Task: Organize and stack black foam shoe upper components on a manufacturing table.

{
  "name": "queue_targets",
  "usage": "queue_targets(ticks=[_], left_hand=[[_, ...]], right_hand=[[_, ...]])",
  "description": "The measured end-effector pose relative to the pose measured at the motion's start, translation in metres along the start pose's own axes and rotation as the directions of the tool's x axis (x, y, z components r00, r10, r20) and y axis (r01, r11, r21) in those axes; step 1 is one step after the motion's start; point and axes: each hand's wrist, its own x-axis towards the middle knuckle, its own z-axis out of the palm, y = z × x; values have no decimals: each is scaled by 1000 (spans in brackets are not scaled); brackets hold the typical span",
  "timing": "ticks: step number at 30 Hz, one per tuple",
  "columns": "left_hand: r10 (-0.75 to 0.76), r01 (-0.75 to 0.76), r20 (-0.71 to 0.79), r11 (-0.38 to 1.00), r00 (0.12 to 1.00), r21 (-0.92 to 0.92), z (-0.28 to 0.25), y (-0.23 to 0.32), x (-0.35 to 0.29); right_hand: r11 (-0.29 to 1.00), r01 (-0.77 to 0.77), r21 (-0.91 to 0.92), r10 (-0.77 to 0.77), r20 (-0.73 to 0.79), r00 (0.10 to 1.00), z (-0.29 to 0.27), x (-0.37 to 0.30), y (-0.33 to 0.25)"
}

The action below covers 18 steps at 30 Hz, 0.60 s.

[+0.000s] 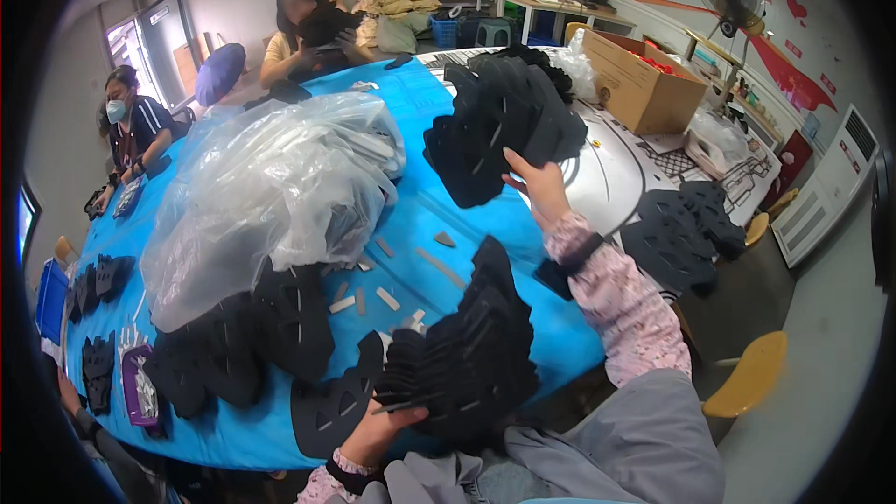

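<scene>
On my feed the left hand (381, 431) holds a thick stack of thin, black, slotted sheets (462, 345) by the near edge of the blue-covered table (571, 347), its grip pinching the stack's lower left edge. I take this low hold, close to the lap, as keeping the loose layers from slipping apart. The right hand (544, 189) reaches forward to a larger, uneven bundle of similar black sheets (504, 121), fingertips against its near side; I cannot tell whether that grip pinches or merely steadies, nor whether the table carries the weight. Between stack and bag lie short white and grey strips (388, 299), in no order I can make out. The bulging translucent plastic bag (280, 177) sits left, probably to leave both hands room.
</scene>
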Motion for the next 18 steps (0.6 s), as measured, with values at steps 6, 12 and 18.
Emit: queue_targets(ticks=[6,12,18], left_hand=[[309,-281,135,940,941,-194,43,4,38],[362,-365,48,928,931,70,48,11,66],[369,-370,46,907,928,202,43,9,33]], right_hand=[[880,-12,-474,27,23,999,-34,-122,-10],[990,116,79,-124,102,987,-31,-203,41],[976,-125,181,100,142,985,-47,-224,29]])
